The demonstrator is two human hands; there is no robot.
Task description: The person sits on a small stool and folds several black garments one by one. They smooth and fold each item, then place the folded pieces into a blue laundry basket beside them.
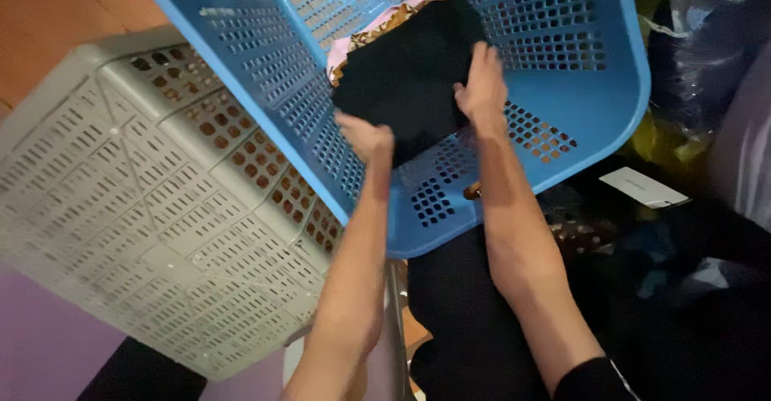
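Observation:
A folded black garment (414, 71) lies inside a blue perforated plastic basket (578, 104). My left hand (368, 137) grips the garment's near left corner, fingers curled over the edge. My right hand (482, 87) lies flat on its right side, fingers spread on the cloth. Beneath the black garment a pink and brown patterned cloth (357, 41) shows at the far left edge. Both forearms reach into the basket from below.
An empty grey-white perforated basket (136, 208) stands to the left, touching the blue one. Dark clothing (470, 321) lies under my arms. At the right sit a pile of dark cloth, a plastic bag (707, 39) and a white card (646, 188). Orange-brown floor at top left.

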